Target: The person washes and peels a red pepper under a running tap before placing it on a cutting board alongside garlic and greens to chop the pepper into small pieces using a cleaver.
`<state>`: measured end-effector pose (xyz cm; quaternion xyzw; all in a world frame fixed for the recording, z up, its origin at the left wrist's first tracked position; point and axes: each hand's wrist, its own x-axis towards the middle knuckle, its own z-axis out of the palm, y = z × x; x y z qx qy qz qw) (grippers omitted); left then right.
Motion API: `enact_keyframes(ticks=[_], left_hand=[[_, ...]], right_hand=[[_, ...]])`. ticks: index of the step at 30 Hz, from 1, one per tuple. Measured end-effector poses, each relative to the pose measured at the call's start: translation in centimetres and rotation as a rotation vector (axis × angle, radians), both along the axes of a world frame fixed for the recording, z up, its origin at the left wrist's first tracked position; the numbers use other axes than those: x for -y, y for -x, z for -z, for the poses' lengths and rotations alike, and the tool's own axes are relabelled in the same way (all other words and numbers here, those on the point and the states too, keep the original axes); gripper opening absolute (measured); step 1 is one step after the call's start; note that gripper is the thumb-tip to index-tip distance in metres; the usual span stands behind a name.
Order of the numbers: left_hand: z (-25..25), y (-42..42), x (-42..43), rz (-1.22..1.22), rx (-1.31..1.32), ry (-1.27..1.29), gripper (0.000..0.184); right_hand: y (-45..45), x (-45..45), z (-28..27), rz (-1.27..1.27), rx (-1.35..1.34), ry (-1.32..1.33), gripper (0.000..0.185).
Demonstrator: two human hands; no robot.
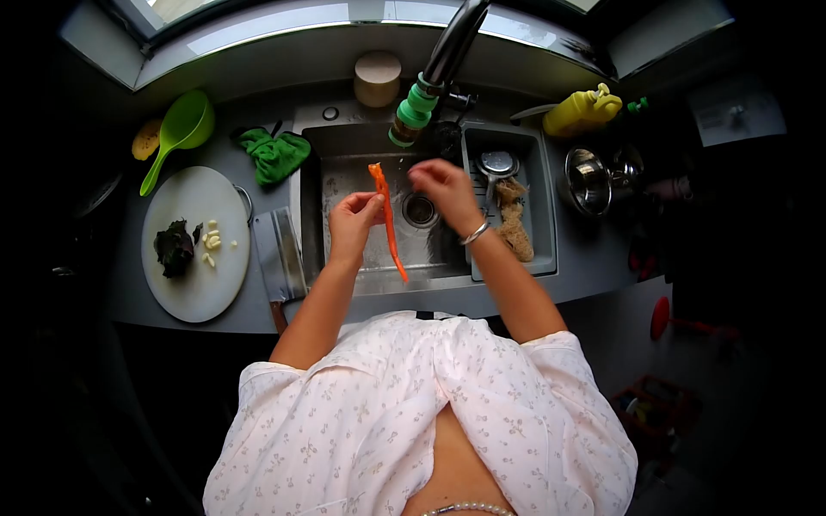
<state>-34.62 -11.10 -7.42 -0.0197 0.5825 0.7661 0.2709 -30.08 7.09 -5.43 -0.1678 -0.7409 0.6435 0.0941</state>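
Over the steel sink [340,155], my left hand [351,228] pinches a thin orange carrot [390,230] between thumb and fingers. The carrot hangs at a slant, its thicker top end up and its narrow tip toward me. To the right of it, my right hand [449,193] is closed, thumb and fingertips together, apart from the carrot. Whether anything small sits in those fingers I cannot make out. The drain [420,210] lies below and between the hands. Above them hangs the black faucet [454,43] with a green nozzle [413,113].
On the left, a white cutting board [196,288] bears garlic cloves [211,242] and dark leaves [175,249]. Beside it lie a cleaver [280,249], green cloth [274,155] and green ladle [185,120]. Rightward are a grey basket [542,189], metal bowl [588,181] and yellow bottle [582,112].
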Motion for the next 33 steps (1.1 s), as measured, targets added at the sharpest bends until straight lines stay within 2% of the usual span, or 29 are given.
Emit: enact_keyframes(ticks=[3,7,10,12,17,19,21,22,24,25,27,29,31,33], left_hand=[[-0.4,-0.2,-0.1,0.015,-0.040,-0.006,0.016],[0.0,-0.3,-0.1,0.036,-0.146,0.033,0.017],[0.1,-0.7,-0.3,0.061,-0.253,0.126,0.016],[-0.2,-0.9,-0.4,0.085,-0.277,0.173,0.016],[-0.4,-0.7,-0.7,0.140,-0.263,0.201,0.016],[0.1,-0.7,-0.7,0.133,-0.189,0.124,0.016],[0.3,-0.7,-0.6,0.144,-0.151,0.092,0.016],[0.4,-0.7,-0.4,0.153,-0.114,0.061,0.016],[0.5,-0.6,-0.1,0.163,-0.051,0.027,0.015],[0.5,-0.6,0.0,0.173,0.010,-0.007,0.015],[0.3,-0.5,0.2,0.193,0.042,-0.042,0.016],[0.1,-0.4,0.5,0.211,0.074,-0.076,0.016],[-0.2,-0.3,0.5,0.226,0.262,-0.227,0.020],[0.3,-0.6,0.1,0.197,0.349,-0.306,0.021]], right_hand=[[-1.4,3.7,0.4,-0.038,0.014,-0.147,0.018],[-1.9,5.0,0.1,0.058,0.040,-0.028,0.018],[-2.3,5.3,-0.3,0.099,0.052,-0.175,0.019],[-2.7,5.7,-1.2,0.109,0.082,-0.492,0.018],[-3.1,5.9,-0.9,0.164,0.076,-0.505,0.019],[-3.2,6.0,-0.4,0.181,0.075,-0.489,0.018],[-3.2,6.1,0.2,0.236,0.060,-0.271,0.016],[-3.2,6.2,0.3,0.236,0.061,-0.272,0.016],[-3.2,6.2,0.2,0.264,0.150,-0.026,0.015],[-3.3,6.1,0.3,0.263,0.150,-0.027,0.015],[-3.4,5.8,0.5,0.237,0.129,0.239,0.013],[-3.5,5.5,0.2,0.231,0.130,0.329,0.012],[-3.6,5.4,0.1,0.226,0.130,0.417,0.011],[-3.6,5.4,0.4,0.258,0.109,0.636,0.009]])
